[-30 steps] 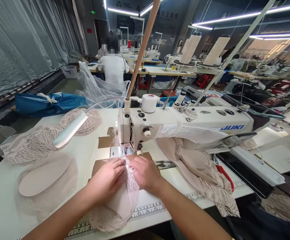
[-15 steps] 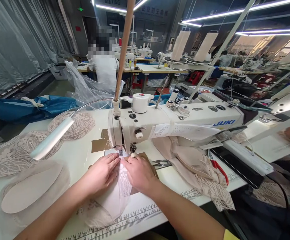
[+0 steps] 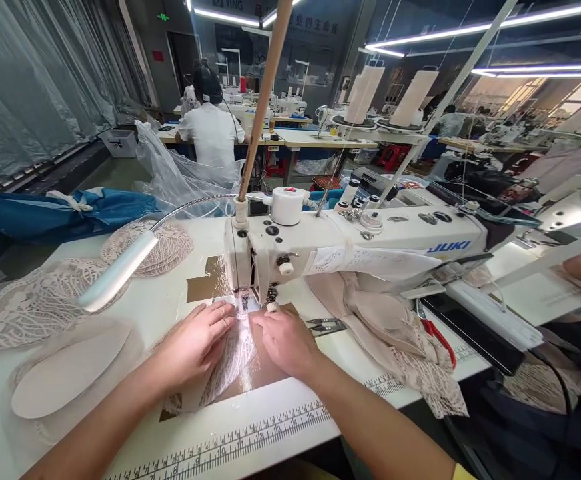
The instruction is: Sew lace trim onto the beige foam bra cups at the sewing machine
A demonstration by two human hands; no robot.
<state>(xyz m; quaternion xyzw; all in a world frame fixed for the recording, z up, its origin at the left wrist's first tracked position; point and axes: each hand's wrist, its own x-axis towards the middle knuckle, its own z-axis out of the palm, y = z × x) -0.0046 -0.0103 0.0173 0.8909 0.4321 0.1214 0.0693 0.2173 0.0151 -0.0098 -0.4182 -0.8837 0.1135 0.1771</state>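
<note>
The lace piece [image 3: 233, 357] lies on the tabletop [image 3: 180, 303], its far tip under the presser foot [image 3: 244, 301] of the sewing machine [image 3: 350, 243] at 12 o'clock. The left hand [image 3: 193, 343] and right hand [image 3: 285, 340] press it flat, each grip released. The seam looks barely begun, with most of the lace unsewn. Thread snips [image 3: 327, 327] lie at 3 o'clock.

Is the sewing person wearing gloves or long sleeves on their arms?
No gloves: the left hand and right hand are bare, and no rings or watch show. Both forearms are uncovered. Only a yellow sleeve edge peeks in high on the right arm.
</note>
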